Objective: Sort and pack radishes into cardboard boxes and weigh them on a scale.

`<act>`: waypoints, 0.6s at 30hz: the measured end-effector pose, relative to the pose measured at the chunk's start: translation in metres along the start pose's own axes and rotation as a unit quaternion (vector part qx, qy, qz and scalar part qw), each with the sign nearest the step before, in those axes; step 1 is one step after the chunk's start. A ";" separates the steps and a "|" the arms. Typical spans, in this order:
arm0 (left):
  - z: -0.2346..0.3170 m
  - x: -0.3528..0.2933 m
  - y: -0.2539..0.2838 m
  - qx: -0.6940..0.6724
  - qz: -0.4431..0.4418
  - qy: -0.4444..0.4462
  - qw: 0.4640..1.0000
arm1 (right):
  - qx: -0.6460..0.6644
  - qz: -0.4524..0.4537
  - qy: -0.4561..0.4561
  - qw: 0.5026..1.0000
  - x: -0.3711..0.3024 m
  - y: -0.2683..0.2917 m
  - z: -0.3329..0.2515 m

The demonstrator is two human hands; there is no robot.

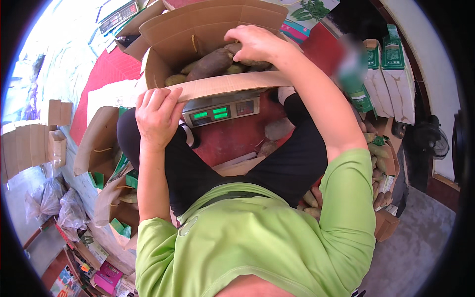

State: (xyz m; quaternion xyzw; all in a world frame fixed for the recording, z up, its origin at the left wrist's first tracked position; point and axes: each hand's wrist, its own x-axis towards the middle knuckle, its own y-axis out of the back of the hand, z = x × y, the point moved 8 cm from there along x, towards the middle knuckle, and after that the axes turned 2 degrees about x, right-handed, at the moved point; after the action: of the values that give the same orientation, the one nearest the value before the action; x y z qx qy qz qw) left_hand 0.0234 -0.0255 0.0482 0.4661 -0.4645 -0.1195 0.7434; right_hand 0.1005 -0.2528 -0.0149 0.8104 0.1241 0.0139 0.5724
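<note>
An open cardboard box [213, 20] stands in front of me, holding several sweet potatoes, some dark purple-brown and some greenish. Its near flap [232, 85] is folded outward, and my left hand [159, 111] has its fingers wrapped over that flap's left end. My right hand [257, 44] reaches in from the right, thumb and fingers round a brown sweet potato [232, 48] that they partly hide. Just left of it lies a larger dark sweet potato [210, 64]. Beneath the box is a digital scale [220, 113] with lit green displays.
Opened boxes [101, 133] stand on my left. At right are a box of sweet potatoes [381, 166], upright white-and-green cartons [396, 74] and a black fan [430, 138]. Loose sweet potatoes [278, 129] lie on the red floor covering between my legs. Another scale [118, 17] sits at far left.
</note>
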 end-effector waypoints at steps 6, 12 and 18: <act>-0.003 -0.001 0.005 -0.005 -0.009 0.014 1.000 | -0.140 -0.177 0.001 0.974 0.044 -0.054 -0.034; -0.010 -0.005 0.001 -0.036 -0.023 0.028 0.999 | -0.176 -0.245 -0.021 0.953 0.059 -0.098 -0.031; -0.007 -0.003 0.001 -0.027 -0.038 0.003 0.999 | -0.134 -0.165 -0.038 0.976 0.055 -0.096 -0.031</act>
State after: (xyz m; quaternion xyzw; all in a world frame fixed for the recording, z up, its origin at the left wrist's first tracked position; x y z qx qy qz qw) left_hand 0.0270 -0.0191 0.0459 0.4635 -0.4411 -0.1592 0.7519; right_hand 0.1313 -0.1826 -0.1001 0.6945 0.2315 -0.0946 0.6746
